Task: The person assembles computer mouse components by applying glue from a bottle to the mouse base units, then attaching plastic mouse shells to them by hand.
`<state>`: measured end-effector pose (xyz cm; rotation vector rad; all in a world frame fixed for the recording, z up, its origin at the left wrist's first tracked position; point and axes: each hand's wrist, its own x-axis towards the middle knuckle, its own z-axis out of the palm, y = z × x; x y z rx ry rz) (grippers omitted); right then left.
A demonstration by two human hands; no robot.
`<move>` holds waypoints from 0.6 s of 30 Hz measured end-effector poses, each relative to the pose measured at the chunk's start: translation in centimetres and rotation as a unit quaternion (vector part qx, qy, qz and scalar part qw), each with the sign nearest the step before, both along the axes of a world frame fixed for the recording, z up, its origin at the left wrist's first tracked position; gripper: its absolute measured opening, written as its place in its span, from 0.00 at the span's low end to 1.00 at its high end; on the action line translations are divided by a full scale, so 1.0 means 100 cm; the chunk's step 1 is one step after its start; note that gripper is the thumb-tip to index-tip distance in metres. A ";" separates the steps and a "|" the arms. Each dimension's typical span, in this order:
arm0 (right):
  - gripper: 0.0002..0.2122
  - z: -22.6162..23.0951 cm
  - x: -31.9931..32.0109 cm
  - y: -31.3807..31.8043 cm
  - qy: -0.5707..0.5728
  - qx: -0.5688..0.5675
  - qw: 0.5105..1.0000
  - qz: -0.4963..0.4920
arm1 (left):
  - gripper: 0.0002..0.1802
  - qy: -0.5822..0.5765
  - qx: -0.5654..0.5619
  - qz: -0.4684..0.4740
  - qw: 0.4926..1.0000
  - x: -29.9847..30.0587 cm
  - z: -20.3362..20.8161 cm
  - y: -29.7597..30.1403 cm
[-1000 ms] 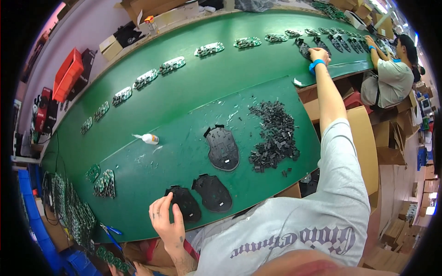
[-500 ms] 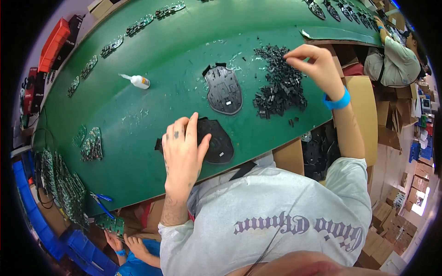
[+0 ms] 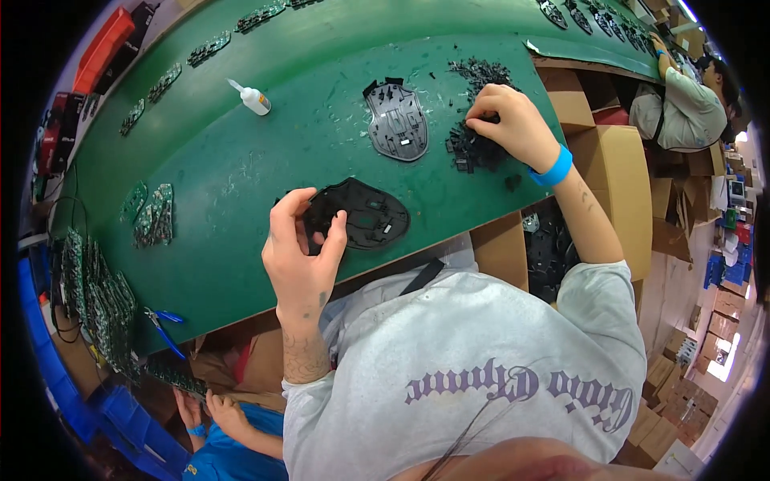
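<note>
Curving around left end of black shell on green table in head view: left hand, thumb and fingers apart, grip unclear. Right hand: fingertips narrowed at black parts pile; cannot tell if holding any.

Green tabletop, carrying: one black shell near the front edge, its left end under the left-hand grip, thumb and fingers curled, closure unclear; one second black shell, farther back, small white label; one heap of small black pieces, the right-hand grip bent over it, fingertips bunched, any piece between them indiscernible; one white bottle, tapered nozzle; circuit boards, clustered left; one pair of blue-handled pliers, front left edge.
</note>
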<state>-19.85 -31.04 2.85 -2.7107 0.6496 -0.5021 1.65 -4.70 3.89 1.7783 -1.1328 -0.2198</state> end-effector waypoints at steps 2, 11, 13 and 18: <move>0.06 0.001 0.006 0.001 -0.005 0.047 0.998 -0.031 | 0.23 0.027 0.003 0.013 1.000 -0.001 -0.004 0.005; 0.06 0.004 0.005 0.020 -0.017 0.042 0.994 -0.100 | 0.21 0.109 0.024 0.029 0.993 -0.003 -0.007 0.012; 0.06 0.005 0.008 0.021 -0.003 0.032 0.995 -0.096 | 0.21 0.118 0.024 0.026 0.992 -0.002 -0.007 0.012; 0.05 0.012 0.018 0.023 0.012 0.088 0.992 -0.084 | 0.22 0.179 0.017 0.049 0.983 -0.004 -0.007 0.006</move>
